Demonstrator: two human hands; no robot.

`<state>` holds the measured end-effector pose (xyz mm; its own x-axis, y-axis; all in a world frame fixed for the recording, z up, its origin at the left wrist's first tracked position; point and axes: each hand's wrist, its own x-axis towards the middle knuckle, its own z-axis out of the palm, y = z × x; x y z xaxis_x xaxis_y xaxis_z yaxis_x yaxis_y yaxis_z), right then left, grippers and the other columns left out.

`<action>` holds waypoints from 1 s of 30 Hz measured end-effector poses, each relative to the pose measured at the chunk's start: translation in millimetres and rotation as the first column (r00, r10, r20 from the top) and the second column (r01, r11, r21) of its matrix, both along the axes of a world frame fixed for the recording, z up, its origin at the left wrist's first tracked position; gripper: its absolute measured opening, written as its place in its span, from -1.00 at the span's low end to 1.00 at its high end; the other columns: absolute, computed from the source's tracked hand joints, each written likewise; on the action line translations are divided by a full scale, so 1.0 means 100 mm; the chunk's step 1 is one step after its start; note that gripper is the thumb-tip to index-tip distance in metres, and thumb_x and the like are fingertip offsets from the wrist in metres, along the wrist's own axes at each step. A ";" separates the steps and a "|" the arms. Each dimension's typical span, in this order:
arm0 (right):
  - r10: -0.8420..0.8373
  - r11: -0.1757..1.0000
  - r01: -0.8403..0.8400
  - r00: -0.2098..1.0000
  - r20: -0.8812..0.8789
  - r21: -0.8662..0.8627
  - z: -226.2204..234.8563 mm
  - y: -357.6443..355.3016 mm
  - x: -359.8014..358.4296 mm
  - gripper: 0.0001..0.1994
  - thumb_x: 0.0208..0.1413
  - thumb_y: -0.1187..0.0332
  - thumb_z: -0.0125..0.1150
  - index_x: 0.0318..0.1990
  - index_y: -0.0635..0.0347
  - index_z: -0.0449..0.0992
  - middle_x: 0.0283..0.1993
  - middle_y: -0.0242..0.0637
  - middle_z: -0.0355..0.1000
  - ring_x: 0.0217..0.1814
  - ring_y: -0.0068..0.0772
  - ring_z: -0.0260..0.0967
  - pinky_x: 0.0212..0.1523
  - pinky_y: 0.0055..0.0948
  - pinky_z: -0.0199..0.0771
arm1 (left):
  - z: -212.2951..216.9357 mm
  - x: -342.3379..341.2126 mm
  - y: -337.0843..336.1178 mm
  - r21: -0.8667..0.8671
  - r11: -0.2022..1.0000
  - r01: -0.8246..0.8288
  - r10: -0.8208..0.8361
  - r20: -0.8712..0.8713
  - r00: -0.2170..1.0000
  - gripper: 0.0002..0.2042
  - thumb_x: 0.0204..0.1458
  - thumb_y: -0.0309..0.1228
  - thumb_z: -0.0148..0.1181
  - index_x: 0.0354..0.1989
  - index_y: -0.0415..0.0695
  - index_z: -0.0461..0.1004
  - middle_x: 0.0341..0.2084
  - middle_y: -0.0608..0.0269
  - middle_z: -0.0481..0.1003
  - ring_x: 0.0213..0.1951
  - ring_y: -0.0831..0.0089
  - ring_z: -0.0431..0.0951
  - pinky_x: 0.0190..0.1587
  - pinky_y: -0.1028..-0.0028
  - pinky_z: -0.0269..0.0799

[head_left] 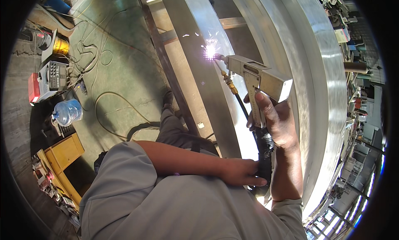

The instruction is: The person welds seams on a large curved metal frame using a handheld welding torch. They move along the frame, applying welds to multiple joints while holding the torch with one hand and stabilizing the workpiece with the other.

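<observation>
My right hand (277, 123) is closed around the grip of a silver handheld welding gun (259, 75), with the thumb up along its side. A bright violet-white arc with sparks (210, 52) burns at the nozzle, against a long flat metal bar (200, 84). Beneath the nozzle a thin feed tube with brass fittings (230, 84) points at the same spot. Across my body reaches my left arm, and my left hand (242, 172) is closed on the black-wrapped cable (264, 150) below the gun's grip. Some left fingers are hidden behind it.
Wide, shiny curved metal sections (305, 73) run along the right. A dark frame rail (166, 61) lies left of the bar. On the green floor are looping hoses (109, 94), a machine with a yellow wire spool (61, 45), a water jug (68, 112) and a yellow cabinet (64, 152).
</observation>
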<state>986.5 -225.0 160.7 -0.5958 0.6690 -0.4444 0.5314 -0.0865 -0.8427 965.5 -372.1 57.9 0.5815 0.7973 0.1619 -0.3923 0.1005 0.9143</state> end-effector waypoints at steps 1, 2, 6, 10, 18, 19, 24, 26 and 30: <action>-0.005 1.000 0.005 1.000 -0.009 0.000 0.00 -0.01 0.00 -0.36 0.30 -0.18 0.39 -0.08 0.44 0.64 -0.56 -0.16 0.57 -0.58 -0.41 0.58 -0.52 -0.46 0.59 | 0.01 0.00 0.00 -0.008 1.000 0.013 -0.013 -0.017 1.000 -0.42 0.46 0.09 0.01 0.08 -0.32 0.52 -0.07 -0.21 0.61 0.04 -0.05 0.62 0.16 0.09 0.48; -0.010 1.000 0.010 1.000 -0.018 0.000 0.00 -0.02 0.00 -0.36 0.30 -0.18 0.39 -0.08 0.44 0.64 -0.55 -0.16 0.56 -0.58 -0.41 0.58 -0.52 -0.46 0.59 | 0.01 0.00 0.01 -0.016 1.000 0.026 -0.027 -0.034 0.999 -0.42 0.46 0.09 0.01 0.06 -0.33 0.52 -0.08 -0.21 0.61 0.03 -0.05 0.63 0.16 0.09 0.48; -0.027 1.000 0.026 0.998 -0.050 -0.009 0.00 -0.05 0.03 -0.40 0.31 -0.11 0.39 -0.03 0.45 0.59 -0.54 -0.18 0.56 -0.57 -0.41 0.58 -0.53 -0.45 0.59 | -0.01 0.04 -0.01 -0.010 0.999 0.048 -0.049 -0.034 0.998 -0.39 0.46 0.12 0.00 0.07 -0.34 0.51 -0.09 -0.24 0.61 0.03 -0.08 0.62 0.15 0.08 0.48; -0.040 0.997 0.034 0.996 -0.085 -0.071 -0.01 -0.04 0.07 -0.49 0.41 0.20 0.36 0.21 0.50 0.37 -0.46 -0.21 0.56 -0.58 -0.41 0.56 -0.58 -0.42 0.57 | -0.05 0.11 -0.02 -0.002 0.999 0.041 -0.041 -0.060 0.997 -0.38 0.44 0.13 0.02 0.13 -0.33 0.49 -0.06 -0.23 0.61 0.04 -0.07 0.62 0.16 0.08 0.48; -0.042 0.996 0.037 0.998 -0.056 -0.084 -0.02 -0.05 0.14 -0.50 0.40 0.21 0.36 0.20 0.52 0.38 -0.49 -0.22 0.55 -0.57 -0.41 0.57 -0.58 -0.43 0.57 | 0.02 0.10 -0.01 0.002 0.997 0.073 -0.073 -0.009 0.997 -0.53 0.49 0.01 0.01 0.08 -0.24 0.53 -0.06 -0.12 0.62 0.05 -0.01 0.61 0.16 0.12 0.47; -0.046 0.996 0.042 0.998 -0.046 -0.085 -0.02 -0.05 0.15 -0.49 0.40 0.21 0.36 0.21 0.52 0.38 -0.47 -0.21 0.56 -0.57 -0.42 0.57 -0.58 -0.43 0.58 | 0.03 0.11 -0.01 0.001 0.998 0.069 -0.069 -0.003 0.998 -0.53 0.49 0.00 0.02 0.08 -0.24 0.53 -0.08 -0.12 0.62 0.04 0.00 0.61 0.15 0.12 0.48; -0.083 0.994 0.076 0.992 -0.091 -0.074 0.03 -0.10 0.15 -0.46 0.39 0.18 0.38 0.23 0.48 0.37 -0.36 -0.15 0.60 -0.55 -0.42 0.58 -0.56 -0.44 0.59 | 0.07 0.10 0.00 -0.014 0.996 0.085 -0.085 0.010 0.996 -0.50 0.48 0.03 0.03 0.05 -0.27 0.53 -0.12 -0.15 0.63 0.00 -0.02 0.63 0.12 0.11 0.49; -0.078 0.994 0.069 0.991 -0.106 -0.081 0.03 -0.10 0.17 -0.46 0.39 0.16 0.39 0.22 0.47 0.38 -0.32 -0.14 0.61 -0.54 -0.42 0.58 -0.56 -0.44 0.59 | 0.08 0.10 0.00 0.007 0.997 0.071 -0.072 0.016 0.997 -0.46 0.46 0.06 0.03 0.03 -0.29 0.54 -0.15 -0.18 0.63 -0.02 -0.06 0.63 0.10 0.11 0.50; -0.072 0.995 0.064 0.993 -0.098 -0.082 0.03 -0.10 0.20 -0.46 0.38 0.13 0.40 0.21 0.45 0.40 -0.27 -0.17 0.60 -0.51 -0.41 0.59 -0.56 -0.44 0.59 | 0.10 0.11 -0.01 -0.024 0.996 0.091 -0.091 0.013 0.996 -0.47 0.46 0.06 0.04 -0.01 -0.29 0.56 -0.22 -0.17 0.64 -0.08 -0.05 0.66 0.03 0.12 0.52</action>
